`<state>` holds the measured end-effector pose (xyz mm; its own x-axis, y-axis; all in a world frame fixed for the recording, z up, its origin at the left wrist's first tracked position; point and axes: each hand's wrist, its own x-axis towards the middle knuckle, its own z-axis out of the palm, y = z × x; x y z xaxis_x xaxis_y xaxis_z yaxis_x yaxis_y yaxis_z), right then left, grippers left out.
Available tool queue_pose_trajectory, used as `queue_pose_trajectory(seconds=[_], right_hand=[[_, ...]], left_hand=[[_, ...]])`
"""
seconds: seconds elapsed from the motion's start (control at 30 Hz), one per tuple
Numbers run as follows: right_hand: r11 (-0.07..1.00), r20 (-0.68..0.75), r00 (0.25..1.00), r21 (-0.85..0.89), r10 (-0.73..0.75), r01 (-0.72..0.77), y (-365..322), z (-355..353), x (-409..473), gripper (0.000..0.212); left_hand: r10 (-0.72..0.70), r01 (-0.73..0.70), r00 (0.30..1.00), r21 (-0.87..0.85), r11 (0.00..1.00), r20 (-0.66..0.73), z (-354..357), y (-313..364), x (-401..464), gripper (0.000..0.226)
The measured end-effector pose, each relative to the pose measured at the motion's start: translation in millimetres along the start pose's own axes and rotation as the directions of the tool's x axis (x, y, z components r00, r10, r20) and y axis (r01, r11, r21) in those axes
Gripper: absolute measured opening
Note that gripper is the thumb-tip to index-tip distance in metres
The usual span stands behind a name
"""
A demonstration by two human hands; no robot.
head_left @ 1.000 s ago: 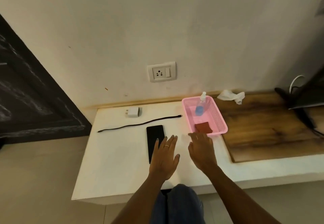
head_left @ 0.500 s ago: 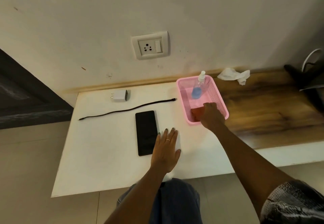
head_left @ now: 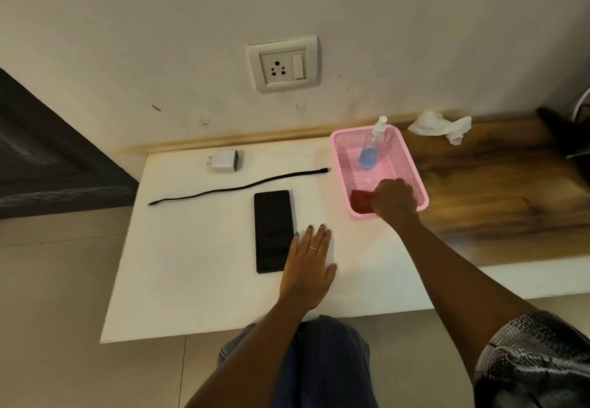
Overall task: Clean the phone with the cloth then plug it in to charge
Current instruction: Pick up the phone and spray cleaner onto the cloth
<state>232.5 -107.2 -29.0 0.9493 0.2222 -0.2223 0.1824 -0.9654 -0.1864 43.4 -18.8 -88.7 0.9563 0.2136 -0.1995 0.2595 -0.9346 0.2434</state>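
Observation:
A black phone (head_left: 274, 230) lies face up on the white table (head_left: 198, 280). My left hand (head_left: 308, 265) rests flat on the table just right of the phone, fingers spread, holding nothing. My right hand (head_left: 395, 198) reaches into the pink basket (head_left: 407, 165), its fingers closed on a red cloth (head_left: 361, 201) at the basket's near end. Behind the phone lies a black cable (head_left: 236, 188), and a white charger plug (head_left: 224, 161) sits near the wall. A wall socket (head_left: 283, 64) is above the table.
A spray bottle (head_left: 372, 149) with blue liquid lies in the basket's far end. A crumpled white tissue (head_left: 440, 126) sits on the wooden counter (head_left: 498, 190) to the right. Dark objects with a white wire stand at the far right edge.
My right hand moved from the table into the pink basket and closed on the red cloth. My left hand stayed beside the phone. The view shifted closer.

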Motion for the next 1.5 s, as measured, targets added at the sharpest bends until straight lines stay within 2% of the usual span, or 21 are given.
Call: queue_pose_trajectory(seconds=[0.13,0.27,0.33,0.4,0.5,0.6,0.63,0.7,0.77,0.8,0.83,0.93,1.1,1.2,1.33,1.5], right_hand=[[0.947,-0.053,0.998,0.315,-0.043,0.058,-1.1,-13.0,-8.1,0.022],[0.803,-0.132,0.990,0.583,-0.055,0.123,-9.3,-28.8,-32.9,0.020],[0.747,-0.162,0.987,0.655,-0.012,0.116,-16.4,-32.3,-47.4,0.017],[0.708,-0.152,0.988,0.698,-0.003,0.110,-24.3,-34.0,-65.0,0.020],[0.615,-0.027,0.997,0.786,-0.069,0.064,-33.3,-32.6,-91.2,0.025],[0.515,0.178,0.973,0.854,-0.144,-0.080,-36.6,-28.2,-123.0,0.028],[0.509,0.250,0.953,0.850,-0.170,-0.132,-36.9,-25.7,-131.2,0.029],[0.547,0.352,0.912,0.816,-0.209,-0.189,-36.2,-19.0,-145.2,0.024],[0.572,0.417,0.892,0.780,-0.174,-0.254,-36.0,-11.2,-154.1,0.015],[0.574,0.445,0.887,0.761,-0.125,-0.301,-35.4,-7.1,-156.6,0.013],[0.580,0.457,0.886,0.743,-0.075,-0.334,-35.2,-2.3,-158.0,0.015],[0.625,0.459,0.888,0.691,0.007,-0.363,-33.3,12.0,-158.4,0.031],[0.578,0.452,0.891,0.716,0.044,-0.392,-25.0,23.6,-163.2,0.036],[0.609,0.417,0.908,0.711,0.039,-0.353,-21.2,29.3,-166.1,0.037],[0.656,0.414,0.910,0.677,0.034,-0.333,-18.8,35.6,-167.1,0.040],[0.710,0.326,0.943,0.650,0.061,-0.271,-14.1,38.6,-165.2,0.041]], left_hand=[[-0.005,0.004,1.000,-0.029,1.000,-0.008,-7.2,-2.7,-9.2,0.064],[-0.049,0.042,0.996,-0.103,0.994,-0.071,-17.5,-5.4,-26.8,0.060],[-0.082,0.058,0.989,-0.188,0.980,-0.123,-24.8,-3.3,-33.4,0.055],[-0.150,0.091,0.978,-0.349,0.933,-0.146,-32.9,0.7,-41.2,0.052],[-0.283,0.150,0.954,-0.659,0.737,-0.100,-42.8,8.5,-53.9,0.050],[-0.371,0.173,0.927,-0.812,0.557,-0.057,-56.8,14.2,-64.9,0.049],[-0.407,0.186,0.913,-0.865,0.467,-0.023,-61.6,16.0,-66.2,0.050],[-0.466,0.238,0.875,-0.955,0.179,0.131,-72.4,16.6,-68.9,0.050],[-0.458,0.322,0.825,-0.941,-0.100,0.331,-81.8,14.0,-72.9,0.046],[-0.433,0.377,0.800,-0.909,-0.176,0.415,-85.5,12.8,-75.0,0.044],[-0.408,0.438,0.777,-0.877,-0.197,0.480,-88.7,11.5,-77.8,0.042],[-0.383,0.536,0.767,-0.842,-0.060,0.515,-90.4,10.7,-83.5,0.042],[-0.248,0.484,0.862,-0.864,0.139,0.443,-89.5,11.5,-86.6,0.037],[-0.179,0.456,0.887,-0.867,0.199,0.425,-86.5,15.4,-84.0,0.035],[-0.255,0.516,0.855,-0.790,0.332,0.451,-81.3,15.9,-76.5,0.041],[-0.292,0.497,0.865,-0.776,0.388,0.407,-66.7,12.0,-76.5,0.038]])
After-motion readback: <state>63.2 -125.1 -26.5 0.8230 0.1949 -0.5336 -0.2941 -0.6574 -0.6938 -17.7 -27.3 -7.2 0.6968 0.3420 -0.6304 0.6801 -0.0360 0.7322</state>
